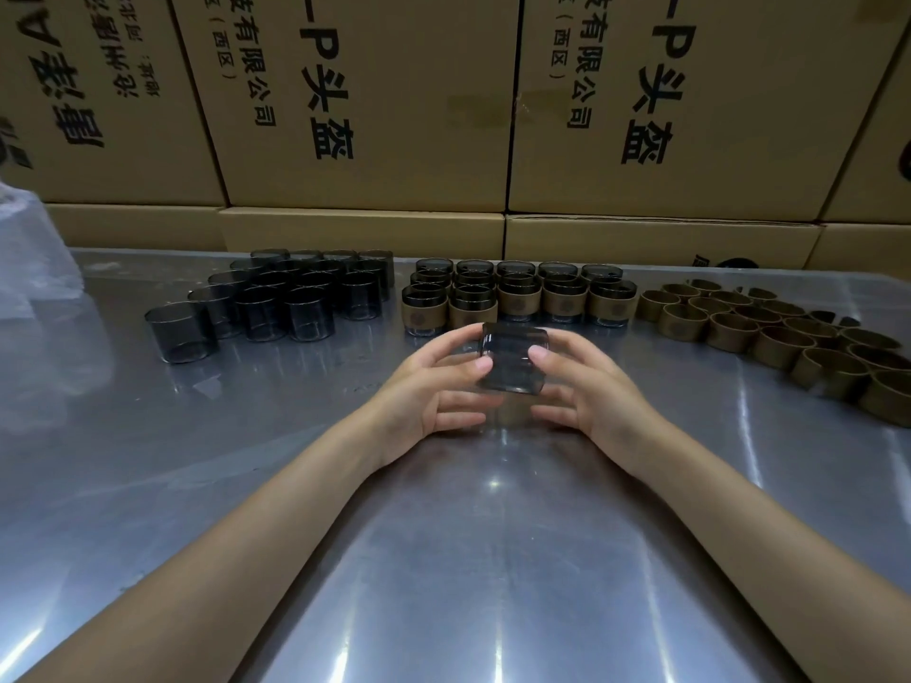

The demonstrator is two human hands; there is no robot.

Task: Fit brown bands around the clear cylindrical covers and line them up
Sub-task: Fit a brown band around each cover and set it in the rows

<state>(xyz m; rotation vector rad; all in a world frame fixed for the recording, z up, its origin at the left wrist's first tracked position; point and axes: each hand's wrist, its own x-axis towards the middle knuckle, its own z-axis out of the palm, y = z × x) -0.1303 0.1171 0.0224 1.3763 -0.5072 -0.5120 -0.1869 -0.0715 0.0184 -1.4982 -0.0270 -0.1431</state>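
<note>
I see my left hand (pixel 434 382) and right hand (pixel 586 386) pinching one smoky, glassy cover (pixel 512 359) between fingertips, just above the brushed-metal table (pixel 468 559). It looks bare, though motion blur muddies it. Bare covers (pixel 276 298) stand left, banded covers (pixel 517 295) centre, matte cardboard-brown bands (pixel 769 327) right.

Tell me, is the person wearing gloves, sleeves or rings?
No. The left hand and right hand are bare, with no gloves or rings showing. Both forearms are uncovered too, with no sleeves, watch or bracelet in view. The fingernails look short and unpainted.
</note>
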